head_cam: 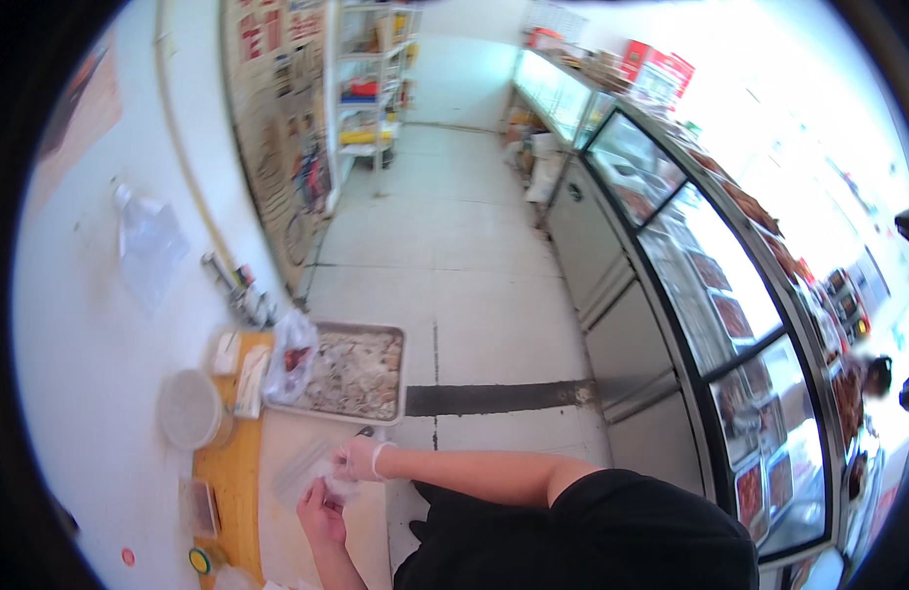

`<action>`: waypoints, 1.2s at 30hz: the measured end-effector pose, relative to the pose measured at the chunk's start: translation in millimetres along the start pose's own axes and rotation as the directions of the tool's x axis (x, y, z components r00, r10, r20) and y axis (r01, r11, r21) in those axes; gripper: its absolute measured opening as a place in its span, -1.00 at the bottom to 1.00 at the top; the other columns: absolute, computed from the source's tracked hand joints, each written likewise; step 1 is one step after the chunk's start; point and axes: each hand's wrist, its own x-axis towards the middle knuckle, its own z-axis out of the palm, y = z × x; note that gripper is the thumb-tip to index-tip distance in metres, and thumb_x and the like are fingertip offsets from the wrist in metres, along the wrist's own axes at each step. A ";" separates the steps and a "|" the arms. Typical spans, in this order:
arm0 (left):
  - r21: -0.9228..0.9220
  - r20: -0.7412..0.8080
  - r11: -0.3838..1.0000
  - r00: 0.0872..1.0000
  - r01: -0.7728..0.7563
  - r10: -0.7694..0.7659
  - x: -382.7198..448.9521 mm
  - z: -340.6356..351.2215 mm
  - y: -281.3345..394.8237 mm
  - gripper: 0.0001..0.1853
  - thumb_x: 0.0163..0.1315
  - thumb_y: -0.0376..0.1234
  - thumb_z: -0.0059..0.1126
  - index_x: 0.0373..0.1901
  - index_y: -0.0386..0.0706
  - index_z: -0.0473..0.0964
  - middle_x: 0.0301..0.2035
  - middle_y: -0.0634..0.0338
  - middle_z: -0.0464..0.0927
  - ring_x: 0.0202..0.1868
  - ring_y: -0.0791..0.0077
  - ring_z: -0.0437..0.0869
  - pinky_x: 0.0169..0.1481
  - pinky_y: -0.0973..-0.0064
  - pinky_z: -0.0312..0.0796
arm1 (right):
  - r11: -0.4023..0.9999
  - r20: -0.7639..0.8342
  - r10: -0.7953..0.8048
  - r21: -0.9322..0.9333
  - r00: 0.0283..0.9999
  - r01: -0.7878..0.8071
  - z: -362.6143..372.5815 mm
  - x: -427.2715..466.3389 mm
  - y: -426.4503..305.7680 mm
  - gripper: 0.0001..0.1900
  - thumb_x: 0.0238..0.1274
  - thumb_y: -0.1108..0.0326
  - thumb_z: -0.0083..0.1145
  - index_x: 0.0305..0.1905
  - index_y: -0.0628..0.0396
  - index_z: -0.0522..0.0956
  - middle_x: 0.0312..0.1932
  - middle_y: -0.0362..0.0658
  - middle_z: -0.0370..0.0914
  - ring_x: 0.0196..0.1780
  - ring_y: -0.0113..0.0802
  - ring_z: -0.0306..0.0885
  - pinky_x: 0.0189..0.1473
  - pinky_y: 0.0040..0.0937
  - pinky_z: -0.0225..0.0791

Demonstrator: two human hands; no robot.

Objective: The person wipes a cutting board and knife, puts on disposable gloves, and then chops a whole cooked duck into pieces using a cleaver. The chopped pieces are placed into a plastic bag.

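Observation:
My right hand wears a clear disposable glove that ends in a band at the wrist. My left hand is bare. The fingers of both meet at a thin crumpled piece of clear plastic film, possibly a second glove; its exact shape is blurred. Under them lies a pale cutting board, with a flat clear plastic sheet or bag beside my fingers. A small dark object pokes out just behind my right hand. Beyond the board is a metal tray of pale, chopped-looking food pieces.
A plastic bag with reddish contents overlaps the tray's left side. On the yellow wooden table stand a round white tub, a clear box and a yellow-lidded jar. A glass display counter runs along the right; a person is beyond it.

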 end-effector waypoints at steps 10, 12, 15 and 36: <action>0.794 0.190 0.522 0.943 -0.312 0.274 -10.5 37.6 -24.4 -0.74 0.42 -0.27 0.29 -0.20 -0.34 0.70 -0.33 0.23 0.68 -0.30 0.58 0.64 -0.17 0.54 0.46 | 0.924 -0.280 0.155 -0.297 0.947 -0.239 -50.1 -108.5 -8.7 -0.74 0.26 0.12 0.21 -0.20 0.08 0.72 -0.26 0.06 0.74 -0.13 0.09 0.70 -0.02 -0.07 0.54; 0.613 0.249 0.723 0.946 -0.318 0.206 -19.7 44.3 -6.6 -0.72 0.43 -0.26 0.26 -0.19 -0.35 0.69 -0.32 0.23 0.68 -0.29 0.58 0.64 -0.15 0.54 0.48 | 0.874 -0.256 0.114 -0.435 0.960 -0.219 -36.6 -92.7 -5.7 -0.73 0.28 0.12 0.17 -0.20 0.08 0.72 -0.24 0.07 0.74 -0.12 0.12 0.70 -0.01 -0.04 0.54; 0.379 0.355 0.881 0.924 -0.283 0.144 -22.6 76.5 10.7 -0.78 0.50 -0.32 0.16 -0.16 -0.29 0.70 -0.29 0.16 0.72 -0.24 0.47 0.71 -0.06 0.45 0.56 | 0.951 -0.280 0.159 -0.215 0.947 -0.223 -58.0 -110.5 -17.6 -0.71 0.35 0.12 0.21 -0.11 0.11 0.73 -0.17 0.09 0.74 -0.09 0.07 0.72 0.01 -0.10 0.56; -0.093 0.265 0.983 0.948 -0.157 0.177 -55.5 30.9 34.6 -0.75 0.56 -0.34 0.08 0.01 -0.37 0.59 -0.09 0.03 0.71 -0.07 0.24 0.80 -0.01 0.27 0.69 | 0.941 -0.713 -0.272 -0.338 0.646 0.024 -62.9 -105.6 -33.2 -0.71 0.27 0.55 0.18 0.08 0.11 0.61 -0.09 0.00 0.66 0.03 -0.04 0.69 0.13 -0.20 0.52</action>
